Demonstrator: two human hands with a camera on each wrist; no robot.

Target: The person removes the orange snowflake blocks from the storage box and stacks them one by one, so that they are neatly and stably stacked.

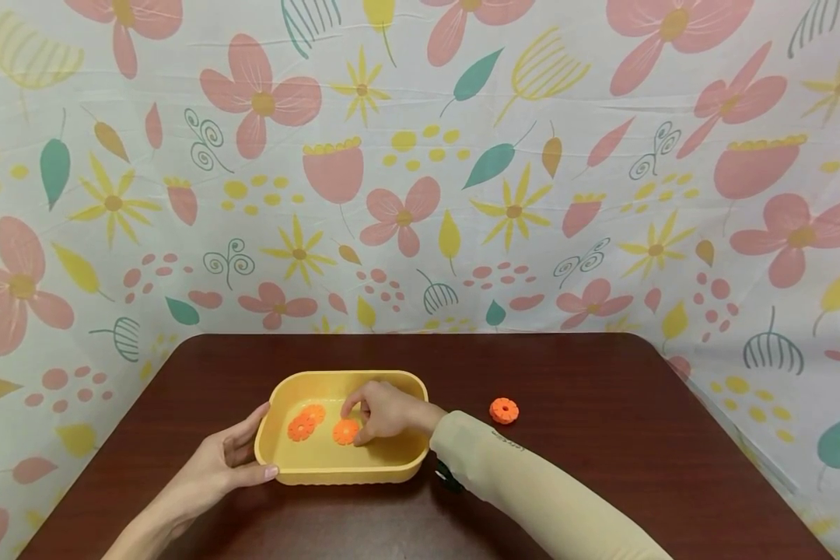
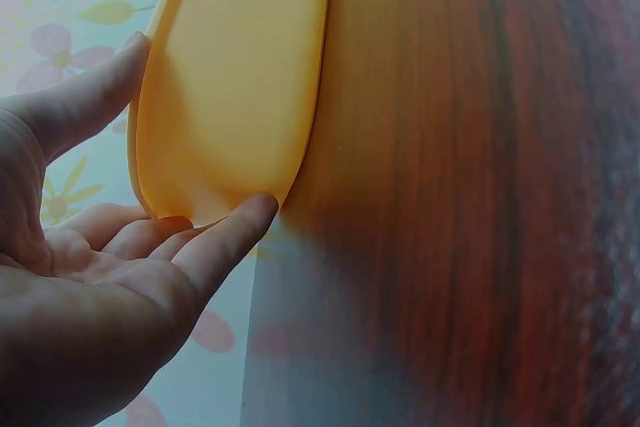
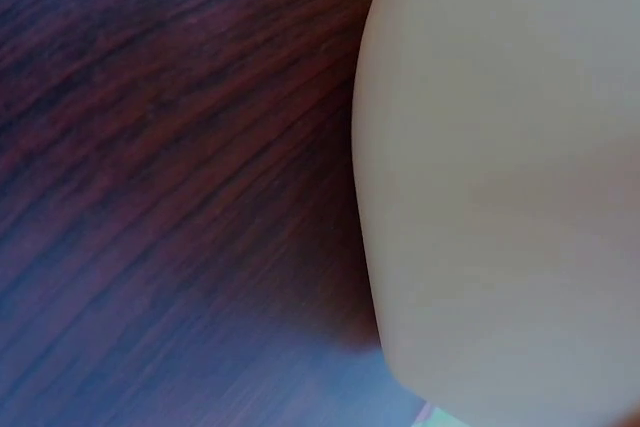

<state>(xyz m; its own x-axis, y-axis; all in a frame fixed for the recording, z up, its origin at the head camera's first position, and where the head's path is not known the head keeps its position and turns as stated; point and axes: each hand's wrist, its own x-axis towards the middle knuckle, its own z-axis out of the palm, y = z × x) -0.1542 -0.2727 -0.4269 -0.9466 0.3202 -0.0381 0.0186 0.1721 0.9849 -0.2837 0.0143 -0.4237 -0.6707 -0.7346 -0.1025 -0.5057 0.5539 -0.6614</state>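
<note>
A yellow plastic tub [image 1: 341,471] sits on the table, and two orange notched discs [image 1: 301,426] overlap in its left part. My left hand [image 1: 224,459] holds the tub's left end, thumb at the near corner and fingers along the far side. The left wrist view shows the same hand [image 2: 130,277] against the tub wall [image 2: 235,67]. Reaching into the tub, my right hand [image 1: 386,412] pinches another orange notched disc [image 1: 345,432] between thumb and forefinger, low over the bottom. The right wrist view does not show the right hand's fingers.
To the right of the tub, a small stack of orange notched discs [image 1: 505,411] lies on the dark brown table [image 1: 588,467]. A flowered cloth [image 1: 406,155] hangs behind the table. A pale smooth surface [image 3: 510,187] fills much of the right wrist view.
</note>
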